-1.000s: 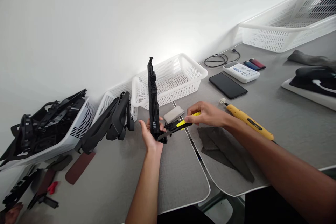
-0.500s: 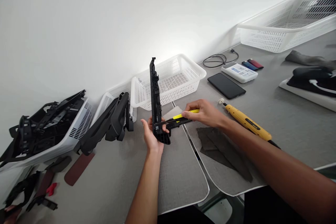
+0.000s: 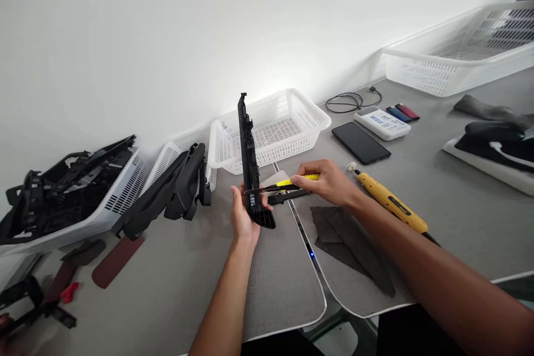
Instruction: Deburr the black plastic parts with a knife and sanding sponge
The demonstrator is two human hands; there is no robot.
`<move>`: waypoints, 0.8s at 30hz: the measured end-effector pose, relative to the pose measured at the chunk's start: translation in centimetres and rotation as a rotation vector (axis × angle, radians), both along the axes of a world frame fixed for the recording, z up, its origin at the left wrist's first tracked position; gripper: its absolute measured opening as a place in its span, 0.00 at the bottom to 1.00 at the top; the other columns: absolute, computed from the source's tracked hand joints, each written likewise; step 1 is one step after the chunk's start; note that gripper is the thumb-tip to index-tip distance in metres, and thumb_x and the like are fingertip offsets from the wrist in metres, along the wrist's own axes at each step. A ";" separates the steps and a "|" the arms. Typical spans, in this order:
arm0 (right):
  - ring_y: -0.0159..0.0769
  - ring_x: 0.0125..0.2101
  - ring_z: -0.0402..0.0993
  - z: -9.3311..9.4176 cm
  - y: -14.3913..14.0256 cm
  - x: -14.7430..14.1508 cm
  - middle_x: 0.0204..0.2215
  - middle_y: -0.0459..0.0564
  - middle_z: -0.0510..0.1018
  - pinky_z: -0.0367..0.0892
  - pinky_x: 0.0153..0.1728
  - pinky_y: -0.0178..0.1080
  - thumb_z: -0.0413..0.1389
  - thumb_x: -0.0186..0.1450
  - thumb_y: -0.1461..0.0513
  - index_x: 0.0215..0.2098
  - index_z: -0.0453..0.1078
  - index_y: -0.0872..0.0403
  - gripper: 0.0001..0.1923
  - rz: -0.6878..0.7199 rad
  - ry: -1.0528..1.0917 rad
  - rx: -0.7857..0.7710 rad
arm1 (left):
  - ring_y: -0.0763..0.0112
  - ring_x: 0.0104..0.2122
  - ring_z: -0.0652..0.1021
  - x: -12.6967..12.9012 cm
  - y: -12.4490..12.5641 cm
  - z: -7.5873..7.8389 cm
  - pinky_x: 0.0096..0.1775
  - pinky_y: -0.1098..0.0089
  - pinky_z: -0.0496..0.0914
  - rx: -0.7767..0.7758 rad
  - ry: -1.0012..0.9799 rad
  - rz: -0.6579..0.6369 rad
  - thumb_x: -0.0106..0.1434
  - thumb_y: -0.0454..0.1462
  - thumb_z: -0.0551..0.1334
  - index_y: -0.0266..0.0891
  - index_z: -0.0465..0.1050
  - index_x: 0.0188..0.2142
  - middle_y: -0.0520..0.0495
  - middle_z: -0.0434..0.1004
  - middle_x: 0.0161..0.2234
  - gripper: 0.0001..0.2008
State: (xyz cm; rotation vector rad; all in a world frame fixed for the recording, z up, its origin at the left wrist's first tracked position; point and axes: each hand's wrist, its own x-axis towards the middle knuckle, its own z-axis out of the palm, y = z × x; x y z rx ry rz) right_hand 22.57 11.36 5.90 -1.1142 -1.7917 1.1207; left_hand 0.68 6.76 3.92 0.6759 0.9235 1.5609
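My left hand (image 3: 244, 222) is wrapped round the lower part of a long black plastic trim piece (image 3: 249, 150), which stands nearly upright with its ribbed side showing. My right hand (image 3: 325, 181) pinches the yellow ribbed handle of a slim file-like tool (image 3: 286, 182). Its thin dark shaft points left and crosses the lower part of the trim piece; contact at the tip is too small to be sure of. Behind both hands a black strip (image 3: 292, 196) and a pale flat object (image 3: 273, 179) are partly hidden.
A white basket (image 3: 308, 139) stands behind the trim piece. Baskets with black plastic parts (image 3: 179, 194) are at left. To the right are a phone (image 3: 361, 142), a yellow rotary tool (image 3: 392, 200) and dark cloths (image 3: 350, 239). A gap (image 3: 304, 233) divides the tables. Another person's hand shows lower left.
The view has shifted slightly. The tool's shaft now crosses the trim piece a little higher and lies flatter; the trim piece's lower end has shifted slightly right. Both hands keep their hold.
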 end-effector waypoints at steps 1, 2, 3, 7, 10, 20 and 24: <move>0.34 0.26 0.62 0.0 0.0 0.0 0.21 0.44 0.69 0.55 0.29 0.37 0.59 0.65 0.40 0.25 0.73 0.54 0.27 0.003 -0.004 -0.002 | 0.72 0.20 0.76 0.1 0.0 0.0 0.21 0.70 0.76 0.000 0.000 -0.005 0.64 0.61 0.67 0.37 0.76 0.40 0.47 0.81 0.32 0.27; 0.34 0.26 0.62 0.0 0.0 0.1 0.21 0.44 0.69 0.55 0.29 0.37 0.59 0.65 0.40 0.25 0.73 0.54 0.27 0.002 -0.012 -0.006 | 0.72 0.20 0.76 0.1 0.0 0.0 0.21 0.70 0.76 -0.002 -0.003 -0.010 0.63 0.61 0.67 0.37 0.76 0.40 0.47 0.81 0.32 0.28; 0.34 0.25 0.62 0.0 0.0 0.1 0.21 0.45 0.70 0.55 0.29 0.37 0.59 0.65 0.40 0.25 0.73 0.54 0.27 -0.006 -0.022 -0.007 | 0.72 0.20 0.76 0.2 -0.1 0.0 0.21 0.69 0.76 -0.007 -0.010 -0.017 0.63 0.61 0.68 0.37 0.76 0.40 0.46 0.81 0.31 0.28; 0.36 0.26 0.63 -0.2 0.0 0.1 0.21 0.45 0.70 0.55 0.29 0.38 0.60 0.64 0.40 0.24 0.72 0.53 0.27 -0.057 -0.025 0.026 | 0.70 0.20 0.76 0.5 -0.3 -0.1 0.22 0.69 0.76 -0.032 -0.061 -0.035 0.63 0.59 0.69 0.37 0.75 0.43 0.48 0.80 0.28 0.27; 0.36 0.26 0.62 -0.3 0.1 0.3 0.20 0.45 0.69 0.55 0.29 0.38 0.60 0.64 0.39 0.23 0.70 0.52 0.27 -0.029 -0.032 0.000 | 0.69 0.21 0.76 0.7 -0.5 -0.1 0.22 0.68 0.77 -0.034 -0.079 -0.051 0.62 0.58 0.70 0.38 0.74 0.43 0.49 0.79 0.27 0.27; 0.37 0.27 0.63 1.5 0.5 0.7 0.23 0.45 0.69 0.55 0.29 0.38 0.60 0.65 0.40 0.27 0.71 0.53 0.26 0.046 -0.132 -0.054 | 0.71 0.19 0.73 1.0 -1.1 -0.1 0.21 0.68 0.77 -0.011 -0.124 -0.152 0.64 0.61 0.66 0.38 0.72 0.41 0.50 0.76 0.28 0.27; 0.33 0.27 0.60 4.1 1.6 1.9 0.25 0.44 0.68 0.53 0.28 0.36 0.62 0.65 0.43 0.29 0.71 0.55 0.23 0.142 -0.205 -0.004 | 0.73 0.20 0.73 1.2 -0.8 0.0 0.21 0.70 0.77 0.014 -0.119 -0.265 0.67 0.65 0.57 0.39 0.72 0.43 0.50 0.75 0.30 0.31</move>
